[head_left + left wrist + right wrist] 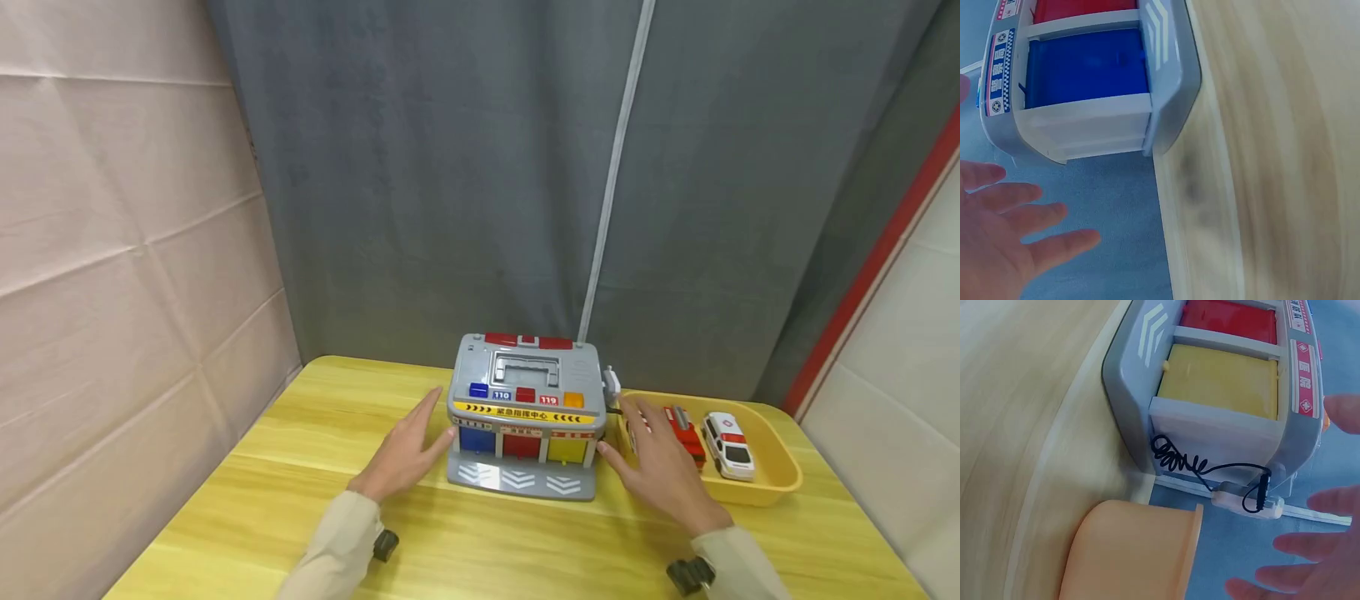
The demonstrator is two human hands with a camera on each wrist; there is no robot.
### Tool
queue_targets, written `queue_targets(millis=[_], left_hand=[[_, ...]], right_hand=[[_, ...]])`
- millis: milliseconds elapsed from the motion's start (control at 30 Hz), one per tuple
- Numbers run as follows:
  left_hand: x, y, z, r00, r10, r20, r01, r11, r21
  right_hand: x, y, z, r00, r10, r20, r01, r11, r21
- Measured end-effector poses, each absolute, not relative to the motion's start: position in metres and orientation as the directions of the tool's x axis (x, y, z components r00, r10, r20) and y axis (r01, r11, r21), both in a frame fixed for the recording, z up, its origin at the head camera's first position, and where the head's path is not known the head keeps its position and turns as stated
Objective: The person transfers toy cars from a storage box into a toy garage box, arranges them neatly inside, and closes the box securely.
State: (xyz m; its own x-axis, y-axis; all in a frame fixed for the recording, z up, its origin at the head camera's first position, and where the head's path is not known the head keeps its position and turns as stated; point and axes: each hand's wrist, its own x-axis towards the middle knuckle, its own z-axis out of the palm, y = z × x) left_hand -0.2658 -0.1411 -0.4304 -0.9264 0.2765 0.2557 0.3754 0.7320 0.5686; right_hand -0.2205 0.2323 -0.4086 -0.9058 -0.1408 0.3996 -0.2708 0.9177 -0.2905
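Observation:
A grey toy emergency station [527,408] with blue, red and yellow garage doors stands on the table. My left hand [405,454] is at its left side, fingers spread and straight; the left wrist view shows a gap between the fingers [1054,215] and the blue-door end. At the other side my right hand [656,467] is held with extended fingers, between the station and a yellow tray [776,454]. In the right wrist view, a small pale handset [1247,503] with a coiled black cord hangs on the station's side, apart from the right fingers.
Inside the tray lie a red fire truck [684,437] and a white ambulance [727,446]; the right hand partly hides another item there. Behind the wooden table [300,467] hangs a grey curtain [435,208]. Pale sheeting [112,250] covers the left side.

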Motion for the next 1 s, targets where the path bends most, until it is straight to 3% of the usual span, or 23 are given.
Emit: queue_targets(millis=[400,700,1000], left_hand=[[-0.273,-0.127,-0.423,-0.920,0.262,0.292,0.393,0.600,0.697],[-0.280,-0.115,-0.421,-0.913,0.259,0.316,0.408,0.552,0.727],[-0.289,-0.106,-0.418,-0.918,0.207,0.338,0.395,0.541,0.743]], right_hand=[[-0.228,0.215,-0.405,-0.850,-0.208,0.483,-0.416,0.829,-0.375],[-0.238,0.202,-0.404,-0.779,-0.267,0.568,-0.510,0.797,-0.325],[-0.245,0.200,-0.406,-0.769,-0.260,0.584,-0.514,0.795,-0.323]])
